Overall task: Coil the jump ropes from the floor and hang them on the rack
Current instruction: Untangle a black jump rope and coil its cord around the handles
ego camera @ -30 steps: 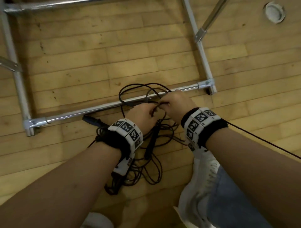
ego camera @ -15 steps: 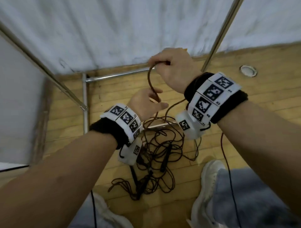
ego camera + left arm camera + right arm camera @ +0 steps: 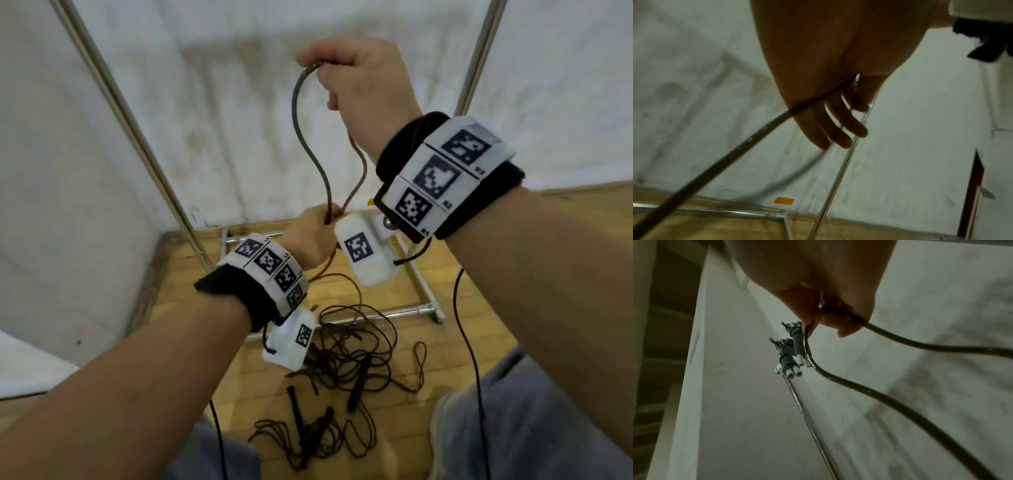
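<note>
Only at the right wrist do coiled ropes [image 3: 795,344] show atop the rack [image 3: 812,418]. Right hand [image 3: 363,82] pinches a rope [image 3: 301,137]; left hand [image 3: 308,236] grips it lower, fingers [image 3: 838,123] loosely extended.

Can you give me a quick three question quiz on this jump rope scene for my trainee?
1. True or false: the right hand is raised above the left hand.
2. What lies on the wooden floor below the hands? A) tangled jump ropes B) a towel C) a ball
3. What runs between the two hands?

Key: 1 true. 2 A, the pile of jump ropes. 3 A loop of rope, gripped by the right hand and passing through the left.
</note>
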A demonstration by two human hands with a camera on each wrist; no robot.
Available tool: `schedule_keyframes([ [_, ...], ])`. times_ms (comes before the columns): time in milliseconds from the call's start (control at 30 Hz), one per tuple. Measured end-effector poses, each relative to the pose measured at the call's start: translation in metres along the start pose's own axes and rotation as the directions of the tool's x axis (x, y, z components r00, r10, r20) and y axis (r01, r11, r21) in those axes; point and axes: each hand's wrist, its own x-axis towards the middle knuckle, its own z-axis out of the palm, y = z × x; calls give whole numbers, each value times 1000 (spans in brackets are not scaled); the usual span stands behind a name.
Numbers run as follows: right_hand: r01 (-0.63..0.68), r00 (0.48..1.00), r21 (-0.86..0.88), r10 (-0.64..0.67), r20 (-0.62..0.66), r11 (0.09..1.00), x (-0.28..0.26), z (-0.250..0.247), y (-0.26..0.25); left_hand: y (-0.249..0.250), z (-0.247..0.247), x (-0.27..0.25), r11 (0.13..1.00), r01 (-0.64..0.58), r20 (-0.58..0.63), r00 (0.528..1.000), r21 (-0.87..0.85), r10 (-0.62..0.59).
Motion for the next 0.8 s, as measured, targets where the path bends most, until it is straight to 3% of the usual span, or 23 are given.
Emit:
schedule_keyframes([
  [100,-92,993,-232,105,45,968,1,-2,20,9,-10,2,929,116,-97,982,-352,-160],
  [200,-248,922,-435,348,167,866,-16,-2,63,7,-25,5,783,92,-100,976,-615,-193],
  [267,-310,790,-465,497,359,829,-34,8,87,5,-35,7,685,96,-58,978,-722,-199],
  [333,-318,636,-428,525,566,846,-50,22,100,4,-43,9,611,111,-7,982,-784,-188],
  [433,-309,536,-348,464,705,885,-63,40,107,3,-50,9,526,132,54,985,-840,-162],
  [500,-344,528,-317,461,713,884,-66,45,112,2,-58,9,486,104,48,991,-868,-126],
  [667,-167,472,-462,482,738,871,-80,55,128,-9,-76,8,402,-12,-68,990,-916,-126],
  [733,-143,514,-470,471,717,871,-83,55,131,-15,-78,8,428,-22,-102,981,-903,-166],
  [800,-155,622,-468,454,638,870,-81,50,129,-22,-77,7,530,26,-99,973,-848,-207],
])
